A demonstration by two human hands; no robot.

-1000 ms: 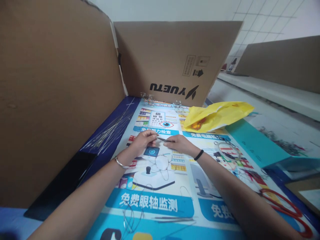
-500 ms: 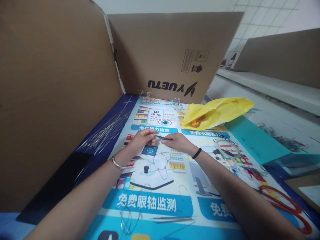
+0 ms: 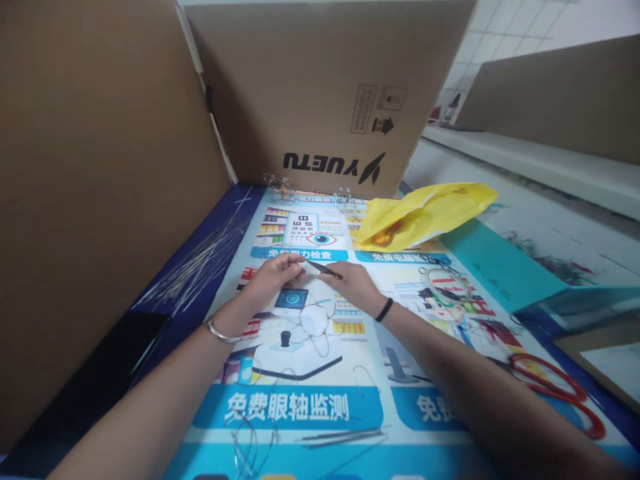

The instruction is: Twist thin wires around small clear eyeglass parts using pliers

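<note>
My right hand (image 3: pixel 353 283) is closed round a dark, pointed pair of tweezers (image 3: pixel 323 269), whose tip points left toward the other hand. Thumb and fingers of my left hand (image 3: pixel 277 277) are pinched together close to that tip; what they hold is too small to make out, perhaps thin wire. Below both hands, a flower-like shape of bent thin wire (image 3: pixel 323 343) lies on the printed sheet (image 3: pixel 313 370). Nearer to me are loose wire loops (image 3: pixel 245 443) and a slim grey metal tool or rods (image 3: pixel 343 437).
A bundle of straight wires (image 3: pixel 193 267) lies at left beside cardboard walls (image 3: pixel 320 80). Toward the right are a yellow bag (image 3: pixel 435 213), a wire coil (image 3: pixel 450 287), red-handled scissors (image 3: pixel 555 380) and a turquoise box (image 3: pixel 505 267). Small wire pieces (image 3: pixel 345 199) sit at the back.
The view has shifted slightly, so the scene sits a little higher and further left. The tweezers are tilted more steeply, their tip now raised near my left fingertips.
</note>
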